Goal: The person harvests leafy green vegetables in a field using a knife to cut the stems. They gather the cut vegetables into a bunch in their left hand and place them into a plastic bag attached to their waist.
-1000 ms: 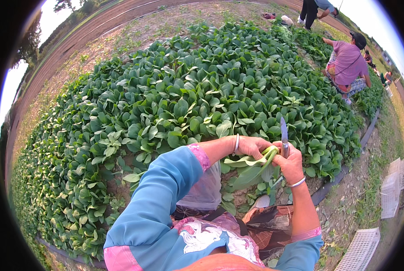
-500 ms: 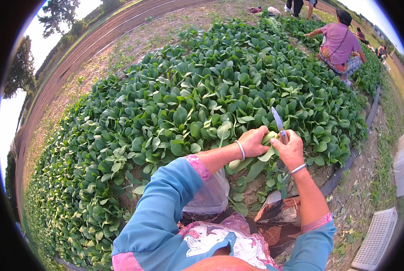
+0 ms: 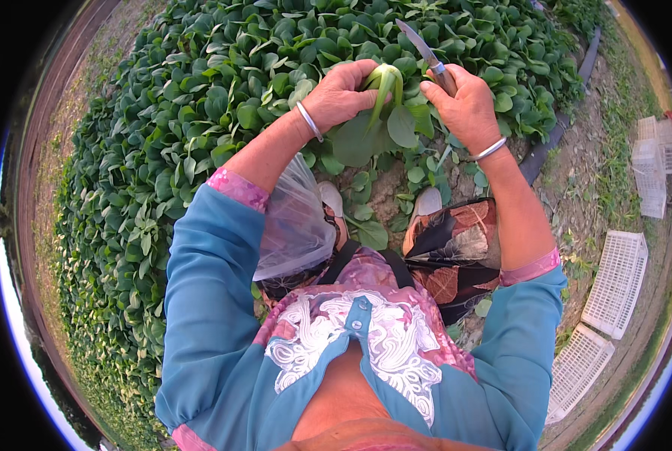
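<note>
Beyond spreads a leafy bed (image 3: pixel 200 113). Over its near edge, the left hand (image 3: pixel 342 96) pinches a drooping plant (image 3: pixel 360 143) by its stalks (image 3: pixel 383 94); the right hand (image 3: pixel 467 109) curls closed round a knife (image 3: pixel 429 59), which could nick the other hand if it slips.

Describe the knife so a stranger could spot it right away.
Start at the wide bed of leafy green plants across the upper part of the view. Over its near side, right of centre, is the person's right hand, and the knife juts from it, tip up and to the left. Its grey metal blade sets it apart from the rounded green leaves behind.
</note>
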A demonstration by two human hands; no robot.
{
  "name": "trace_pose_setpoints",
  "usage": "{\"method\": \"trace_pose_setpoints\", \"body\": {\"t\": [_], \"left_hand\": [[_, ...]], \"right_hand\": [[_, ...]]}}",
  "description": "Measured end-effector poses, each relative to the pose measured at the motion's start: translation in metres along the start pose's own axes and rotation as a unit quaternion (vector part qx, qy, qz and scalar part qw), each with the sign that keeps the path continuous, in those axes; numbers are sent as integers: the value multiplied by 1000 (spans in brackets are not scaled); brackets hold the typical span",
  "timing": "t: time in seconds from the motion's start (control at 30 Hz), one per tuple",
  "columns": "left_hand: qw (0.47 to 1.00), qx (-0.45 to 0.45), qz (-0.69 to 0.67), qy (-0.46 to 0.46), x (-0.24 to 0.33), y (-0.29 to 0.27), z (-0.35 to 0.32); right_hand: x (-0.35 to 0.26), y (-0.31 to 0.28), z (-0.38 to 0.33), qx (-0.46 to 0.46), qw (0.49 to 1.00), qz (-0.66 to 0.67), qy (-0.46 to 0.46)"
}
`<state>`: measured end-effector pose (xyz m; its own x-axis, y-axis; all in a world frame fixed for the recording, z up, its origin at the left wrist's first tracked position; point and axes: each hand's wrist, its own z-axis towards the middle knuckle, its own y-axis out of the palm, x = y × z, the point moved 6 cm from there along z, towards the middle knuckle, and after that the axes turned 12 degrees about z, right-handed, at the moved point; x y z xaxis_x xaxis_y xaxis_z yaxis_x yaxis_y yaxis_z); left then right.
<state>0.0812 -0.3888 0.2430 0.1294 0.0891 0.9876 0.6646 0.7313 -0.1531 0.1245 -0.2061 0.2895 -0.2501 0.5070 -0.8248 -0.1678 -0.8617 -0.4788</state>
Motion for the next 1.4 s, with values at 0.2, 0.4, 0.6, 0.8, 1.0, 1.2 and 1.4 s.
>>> {"method": "trace_pose_setpoints", "body": {"t": [0.2,0.4,0.6,0.8,1.0,1.2,1.4], "left_hand": [[977,137,164,11,3,-27,-2],[951,208,220,60,19,-33,-9],[960,180,213,9,14,-32,-10],[944,225,232,59,17,-33,-12],[951,206,229,12,23,-29,-12],[941,170,268,120,61,11,-19],[962,175,179,110,38,-17,-14]], "right_hand": [[-33,6,-15,-21,994,-76,-82],[-36,11,-21,-53,989,-121,-71],[-37,17,-20,-42,973,-196,-112],[-35,24,-20,-53,963,-240,-115],[-34,32,-10,-32,949,-294,-108],[-3,32,13,-49,943,-330,-13],[9,-10,14,50,980,-192,12]]}}
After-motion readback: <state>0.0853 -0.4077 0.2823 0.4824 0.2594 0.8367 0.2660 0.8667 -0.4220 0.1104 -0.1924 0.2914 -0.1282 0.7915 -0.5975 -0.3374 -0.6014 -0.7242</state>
